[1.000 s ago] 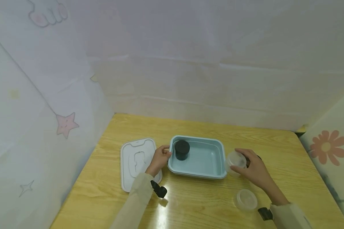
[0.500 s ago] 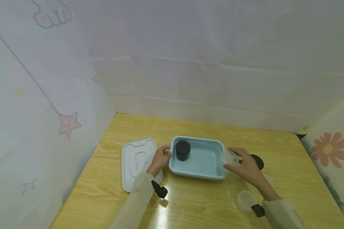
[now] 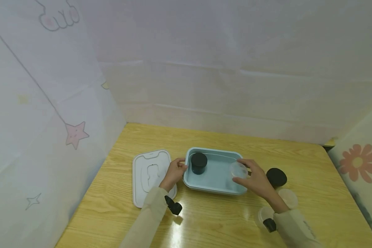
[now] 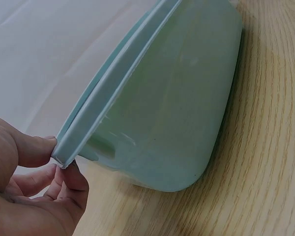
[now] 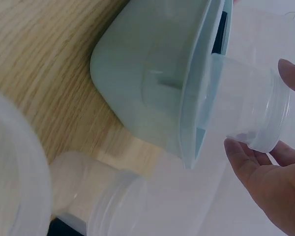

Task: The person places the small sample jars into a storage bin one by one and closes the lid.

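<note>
1. The fingers of the right hand [image 3: 257, 181] are curved and parted by the width of a clear lidded plastic jar [image 3: 238, 170], which they grip at its lid end, the thumb on one side and the other fingers opposite.
2. This jar is inside the light-blue rectangular plastic tub [image 3: 215, 189], toward 3 o'clock. In the right wrist view its lower end goes below the rim and its lid end stays above; if it touches the bottom, I cannot tell.
3. The left hand [image 3: 173, 174] is at the 9 o'clock side of the tub. Its thumb and fingers are almost closed together and pinch the rim, as the left wrist view shows.
4. Inside the tub, at 10 o'clock, a small jar with a black lid [image 3: 199, 163] stands upright, well apart from the clear jar.
5. Outside, with the tub as the clock's centre, a white rectangular lid [image 3: 150, 175] lies at 9 o'clock, partly under the left forearm.
6. At 3 o'clock there is a round black top [image 3: 276, 177]; what is below it is mostly hidden. Just past it, between 3 and 4 o'clock, is one clear jar [image 3: 287, 197]. Another clear container [image 3: 264, 215], between 4 and 5 o'clock, is partly covered by the black wrist camera [image 3: 269, 225].
7. All this is on the wood-grain tabletop [image 3: 217, 222].
</note>
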{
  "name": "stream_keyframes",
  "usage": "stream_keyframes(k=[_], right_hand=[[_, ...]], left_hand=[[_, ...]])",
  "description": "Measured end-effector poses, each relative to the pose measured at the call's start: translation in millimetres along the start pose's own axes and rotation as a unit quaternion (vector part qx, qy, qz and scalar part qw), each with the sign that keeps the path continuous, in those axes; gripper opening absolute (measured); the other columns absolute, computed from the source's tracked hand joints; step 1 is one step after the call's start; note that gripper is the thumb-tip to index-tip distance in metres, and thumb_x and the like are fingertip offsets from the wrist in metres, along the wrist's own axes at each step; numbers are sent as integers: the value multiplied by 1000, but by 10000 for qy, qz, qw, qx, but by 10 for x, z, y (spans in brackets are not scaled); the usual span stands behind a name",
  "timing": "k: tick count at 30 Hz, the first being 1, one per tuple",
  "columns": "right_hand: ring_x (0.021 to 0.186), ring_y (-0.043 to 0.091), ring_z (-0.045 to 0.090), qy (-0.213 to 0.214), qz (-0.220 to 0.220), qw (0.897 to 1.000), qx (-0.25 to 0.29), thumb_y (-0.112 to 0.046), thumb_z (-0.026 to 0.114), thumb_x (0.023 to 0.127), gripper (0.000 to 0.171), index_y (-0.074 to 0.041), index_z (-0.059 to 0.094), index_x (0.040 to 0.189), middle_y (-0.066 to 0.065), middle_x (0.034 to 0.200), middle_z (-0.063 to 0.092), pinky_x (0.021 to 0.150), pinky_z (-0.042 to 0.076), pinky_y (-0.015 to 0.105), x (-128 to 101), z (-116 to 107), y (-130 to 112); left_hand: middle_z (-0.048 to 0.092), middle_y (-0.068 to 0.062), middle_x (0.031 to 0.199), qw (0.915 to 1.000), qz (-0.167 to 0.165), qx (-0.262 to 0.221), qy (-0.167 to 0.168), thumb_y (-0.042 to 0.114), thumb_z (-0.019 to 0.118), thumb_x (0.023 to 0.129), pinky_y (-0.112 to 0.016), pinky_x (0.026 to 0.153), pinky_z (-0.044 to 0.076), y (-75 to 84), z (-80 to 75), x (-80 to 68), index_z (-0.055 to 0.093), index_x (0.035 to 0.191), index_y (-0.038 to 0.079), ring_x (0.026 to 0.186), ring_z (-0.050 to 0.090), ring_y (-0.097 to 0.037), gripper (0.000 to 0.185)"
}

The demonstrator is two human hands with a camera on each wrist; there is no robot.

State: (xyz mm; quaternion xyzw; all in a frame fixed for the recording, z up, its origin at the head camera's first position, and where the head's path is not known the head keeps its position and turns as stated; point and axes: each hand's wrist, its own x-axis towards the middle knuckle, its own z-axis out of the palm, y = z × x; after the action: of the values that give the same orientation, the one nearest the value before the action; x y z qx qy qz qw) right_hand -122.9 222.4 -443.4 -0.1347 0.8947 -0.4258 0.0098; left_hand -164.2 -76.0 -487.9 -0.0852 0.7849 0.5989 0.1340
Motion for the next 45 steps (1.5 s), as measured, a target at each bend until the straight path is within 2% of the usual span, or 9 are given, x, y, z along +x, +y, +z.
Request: stream_keyframes(k=[6, 13, 19, 33, 41, 45], right_hand=[[114, 39, 51, 79, -5, 10000, 23, -15, 79, 78, 65, 4, 49, 132, 22, 125, 50, 90, 47, 55, 35, 126, -3], [120, 38, 49, -68, 9, 10000, 43, -21, 79, 79, 65, 2, 49, 132, 21, 131, 50, 93, 45, 55, 88, 293, -53], [117, 35, 51, -134, -38, 9998, 125, -20, 80, 77, 66, 2, 51, 131, 20, 127, 53, 92, 46, 53, 142, 445, -87], [112, 32, 53, -358, 259, 9990, -11, -16, 83, 71, 64, 1, 55, 126, 17, 122, 55, 91, 48, 49, 276, 728, -252], [110, 33, 55, -421, 102, 9991, -6, -12, 85, 66, 66, 5, 57, 122, 19, 118, 58, 92, 45, 49, 315, 837, -324], [111, 33, 55, -500, 104, 9987, 39, -13, 85, 67, 66, 3, 56, 123, 18, 119, 57, 94, 44, 49, 341, 893, -339]], left_hand=[[55, -11, 97, 10000, 30, -21, -57, 9, 53, 96, -23, 62, 43, 10, 12, 5, 51, 132, 2, 80, 53, -17, 37], [56, -11, 98, 10000, 27, 33, 5, 10, 54, 96, -23, 63, 44, -2, 2, 7, 52, 131, 2, 81, 53, -16, 36], [56, -11, 98, 10000, 9, 50, 28, 11, 55, 96, -23, 64, 43, -6, -10, -1, 52, 131, 2, 82, 52, -16, 36], [55, -10, 98, 9999, -101, 22, 4, 11, 55, 96, -23, 63, 43, -29, -7, 21, 52, 131, 4, 82, 53, -16, 36], [55, -9, 98, 9999, -113, -7, -3, 11, 55, 96, -23, 63, 43, -22, -10, 16, 52, 132, 4, 83, 53, -16, 36], [55, -10, 97, 10000, -45, 20, 14, 10, 55, 96, -23, 63, 43, -22, -6, 6, 52, 131, 3, 82, 53, -15, 36]])
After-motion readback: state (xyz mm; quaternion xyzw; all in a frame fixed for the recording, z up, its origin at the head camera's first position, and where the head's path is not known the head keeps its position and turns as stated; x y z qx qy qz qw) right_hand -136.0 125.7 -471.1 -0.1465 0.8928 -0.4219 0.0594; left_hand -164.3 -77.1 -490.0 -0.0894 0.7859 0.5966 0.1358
